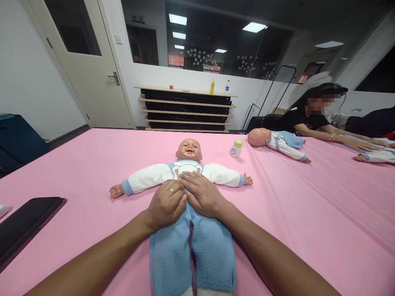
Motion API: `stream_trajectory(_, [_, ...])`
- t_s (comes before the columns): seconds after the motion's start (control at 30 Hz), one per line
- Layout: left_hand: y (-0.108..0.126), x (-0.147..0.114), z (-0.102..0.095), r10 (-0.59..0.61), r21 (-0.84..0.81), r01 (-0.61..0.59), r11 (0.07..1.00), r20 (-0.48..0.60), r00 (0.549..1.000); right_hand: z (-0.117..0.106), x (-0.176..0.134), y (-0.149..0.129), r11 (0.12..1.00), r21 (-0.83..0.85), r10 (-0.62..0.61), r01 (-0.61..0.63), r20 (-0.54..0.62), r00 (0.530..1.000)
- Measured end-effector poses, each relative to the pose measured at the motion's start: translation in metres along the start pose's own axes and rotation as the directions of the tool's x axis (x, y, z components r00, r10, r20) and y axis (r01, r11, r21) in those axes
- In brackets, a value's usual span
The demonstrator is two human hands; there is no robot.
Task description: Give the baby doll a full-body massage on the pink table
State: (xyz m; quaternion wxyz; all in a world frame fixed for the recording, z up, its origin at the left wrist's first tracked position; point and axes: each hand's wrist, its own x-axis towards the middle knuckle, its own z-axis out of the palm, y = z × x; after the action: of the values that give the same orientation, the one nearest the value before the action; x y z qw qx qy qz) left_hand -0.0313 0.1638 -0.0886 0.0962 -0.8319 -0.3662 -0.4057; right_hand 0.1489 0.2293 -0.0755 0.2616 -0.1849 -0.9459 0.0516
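A baby doll point(189, 149) lies on its back on the pink-covered table, head away from me and arms stretched out sideways. It wears a white top point(151, 176) with blue cuffs and a bear print, and fluffy blue trousers point(212, 250). My left hand point(168, 202) rests on the doll's waist with fingers curled and thumb pressed in. Whatever lies under those fingers is hidden. Beside it, touching, my right hand point(203, 193) lies over the doll's belly, its fingers stretched out across the lower part of the top.
A small white bottle with a green cap point(236, 149) stands right of the doll's head. Farther right lies a second doll point(277, 142), near a person point(311, 111) whose hands touch another doll's clothes. A black flat case point(31, 224) lies at left on the table point(308, 230).
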Motion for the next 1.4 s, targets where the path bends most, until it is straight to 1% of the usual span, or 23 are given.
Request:
stream_trajectory(0.1, [0.0, 0.0, -0.001, -0.017, -0.001, 0.017, 1.0, 0.006, 1.0, 0.001, 0.0, 0.0, 0.996, -0.031, 0.09, -0.089, 0.032, 0.995])
stream_trajectory(0.2, [0.001, 0.001, -0.002, -0.031, -0.007, 0.031, 0.999, 0.02, 0.999, 0.004, -0.001, 0.0, 0.98, -0.07, 0.186, -0.185, 0.016, 0.982])
stream_trajectory(0.33, [0.0, 0.005, -0.002, -0.041, -0.001, 0.041, 0.999, 0.038, 0.998, 0.011, -0.004, 0.0, 0.935, -0.124, 0.336, -0.334, -0.003, 0.942])
stream_trajectory(0.37, [-0.001, 0.007, -0.001, -0.043, -0.002, 0.044, 0.999, 0.065, 0.997, 0.013, -0.005, 0.0, 0.918, -0.132, 0.377, -0.375, -0.009, 0.926])
stream_trajectory(0.43, [-0.004, 0.011, -0.002, -0.042, -0.014, 0.045, 0.999, 0.167, 0.985, 0.016, -0.006, 0.0, 0.887, -0.139, 0.443, -0.441, -0.023, 0.896])
stream_trajectory(0.5, [-0.006, 0.014, -0.003, -0.045, -0.022, 0.054, 0.998, 0.295, 0.954, 0.019, -0.008, 0.001, 0.877, -0.133, 0.461, -0.461, -0.037, 0.887])
stream_trajectory(0.57, [-0.008, 0.018, -0.003, -0.075, -0.012, 0.087, 0.996, 0.39, 0.918, 0.021, -0.009, 0.002, 0.89, -0.125, 0.435, -0.439, -0.061, 0.899])
stream_trajectory(0.6, [-0.008, 0.019, -0.003, -0.101, -0.002, 0.112, 0.994, 0.417, 0.903, 0.021, -0.009, 0.003, 0.9, -0.122, 0.412, -0.419, -0.079, 0.908])
stream_trajectory(0.67, [-0.008, 0.022, -0.002, -0.165, 0.019, 0.174, 0.984, 0.433, 0.886, 0.021, -0.01, 0.003, 0.921, -0.114, 0.358, -0.371, -0.118, 0.926])
stream_trajectory(0.73, [-0.008, 0.023, 0.001, -0.24, 0.043, 0.245, 0.969, 0.415, 0.878, 0.021, -0.009, 0.002, 0.937, -0.103, 0.315, -0.333, -0.159, 0.936])
stream_trajectory(0.87, [-0.011, 0.019, 0.01, -0.373, 0.089, 0.364, 0.927, 0.328, 0.868, 0.017, -0.006, -0.002, 0.955, -0.092, 0.259, -0.283, -0.214, 0.942])
stream_trajectory(1.03, [-0.015, 0.008, 0.018, -0.469, 0.126, 0.452, 0.883, 0.194, 0.862, 0.012, -0.005, -0.005, 0.982, -0.083, 0.143, -0.172, -0.274, 0.951])
stream_trajectory(1.17, [-0.015, 0.001, 0.019, -0.448, 0.157, 0.434, 0.887, 0.065, 0.892, 0.012, -0.006, -0.005, 0.997, -0.037, 0.047, -0.063, -0.332, 0.942])
stream_trajectory(1.23, [-0.014, 0.001, 0.017, -0.426, 0.194, 0.415, 0.889, 0.022, 0.904, 0.011, -0.006, -0.005, 1.0, -0.006, 0.013, -0.016, -0.337, 0.941])
stream_trajectory(1.3, [-0.011, 0.001, 0.014, -0.404, 0.228, 0.394, 0.89, -0.007, 0.915, 0.009, -0.005, -0.005, 0.999, 0.023, -0.019, 0.028, -0.319, 0.947])
stream_trajectory(1.4, [-0.006, 0.003, 0.008, -0.355, 0.257, 0.349, 0.901, -0.025, 0.934, 0.006, -0.004, -0.005, 0.996, 0.065, -0.046, 0.065, -0.257, 0.965])
